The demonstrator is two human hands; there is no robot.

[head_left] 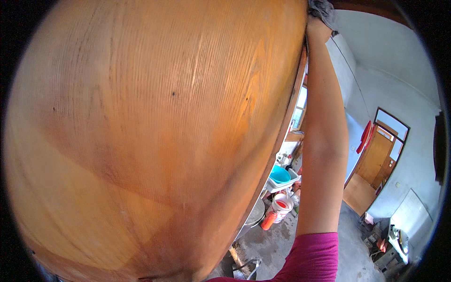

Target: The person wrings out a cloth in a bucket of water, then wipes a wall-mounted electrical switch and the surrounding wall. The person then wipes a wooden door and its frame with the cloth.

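Note:
A large orange-brown wooden door panel, with visible grain and small dark knots, takes up most of the view right in front of me. My right arm, in a magenta sleeve, is stretched straight up along the panel's right edge. At the top, my right hand grips a grey cloth against the upper part of that edge. Cloth and panel cover most of the fingers. My left hand does not show.
Beyond the panel's edge stand a turquoise basin, a white bucket and an orange bottle on the grey floor. A wooden door is farther right, with a red cloth hanging near it. A cluttered counter stands lower right.

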